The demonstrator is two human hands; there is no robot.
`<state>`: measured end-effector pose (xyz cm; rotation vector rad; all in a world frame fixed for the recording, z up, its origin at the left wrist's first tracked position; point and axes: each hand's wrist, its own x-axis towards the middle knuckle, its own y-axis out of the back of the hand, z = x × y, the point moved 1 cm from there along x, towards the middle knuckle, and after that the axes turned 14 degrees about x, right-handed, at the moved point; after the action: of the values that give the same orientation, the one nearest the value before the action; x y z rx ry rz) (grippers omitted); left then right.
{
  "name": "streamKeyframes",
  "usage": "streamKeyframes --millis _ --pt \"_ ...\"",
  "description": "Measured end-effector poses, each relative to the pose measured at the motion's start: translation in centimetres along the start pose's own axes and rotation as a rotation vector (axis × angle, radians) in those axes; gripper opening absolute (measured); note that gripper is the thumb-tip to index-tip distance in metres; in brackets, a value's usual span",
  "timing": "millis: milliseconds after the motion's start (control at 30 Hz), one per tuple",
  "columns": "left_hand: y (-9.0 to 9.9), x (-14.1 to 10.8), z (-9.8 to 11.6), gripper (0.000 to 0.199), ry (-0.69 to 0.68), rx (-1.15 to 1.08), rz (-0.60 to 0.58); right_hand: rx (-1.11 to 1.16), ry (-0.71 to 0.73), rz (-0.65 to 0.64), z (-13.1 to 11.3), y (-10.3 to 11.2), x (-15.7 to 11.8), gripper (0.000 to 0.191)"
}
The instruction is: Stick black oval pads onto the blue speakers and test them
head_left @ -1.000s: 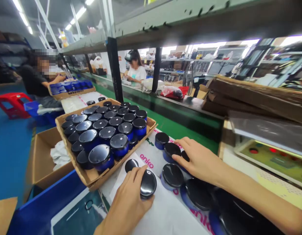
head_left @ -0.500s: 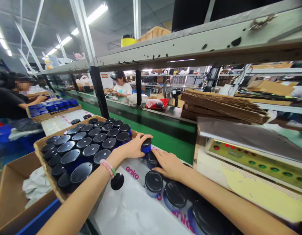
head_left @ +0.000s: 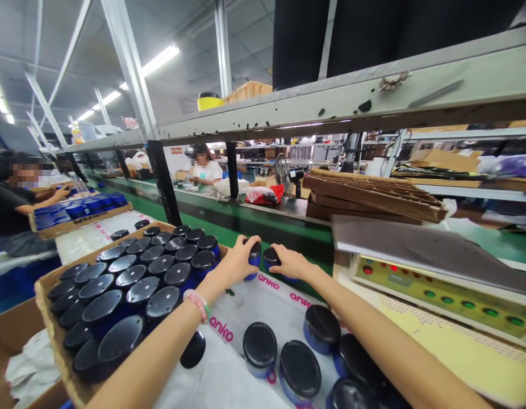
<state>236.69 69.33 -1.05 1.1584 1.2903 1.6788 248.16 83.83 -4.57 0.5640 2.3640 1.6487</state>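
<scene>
My left hand [head_left: 238, 262], with a pink bead bracelet at the wrist, has its fingers wrapped round a blue jar with a black lid [head_left: 253, 257] at the far edge of the bench. Just right of it, my right hand [head_left: 290, 262] grips a second black-lidded jar [head_left: 271, 258]. Both jars stand upright with a small gap between them. Nearer to me, several similar jars [head_left: 260, 345] rest on white plastic printed "anko" [head_left: 220, 329]. A loose black disc [head_left: 193, 349] lies to their left.
On the left is a cardboard tray [head_left: 54, 324] full of black-lidded jars. A green conveyor [head_left: 195, 222] runs behind the bench. A control box [head_left: 437, 295] stands right, under an overhead shelf [head_left: 263, 116]. A co-worker [head_left: 11, 199] sits far left.
Both hands have moved to the far edge of the bench with a jar each, away from the nearer jars. The view has shifted, and more of the printed plastic shows.
</scene>
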Motion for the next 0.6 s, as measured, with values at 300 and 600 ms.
streamKeyframes --millis 300,600 --pt "-1.9 8.5 -0.8 0.046 0.158 0.108 -0.114 0.1 0.034 -0.227 -0.5 5.7 -5.9 0.061" --pt "2.9 -2.5 3.8 0.064 -0.177 0.133 -0.604 0.181 0.009 -0.468 -1.0 5.1 -13.6 0.065"
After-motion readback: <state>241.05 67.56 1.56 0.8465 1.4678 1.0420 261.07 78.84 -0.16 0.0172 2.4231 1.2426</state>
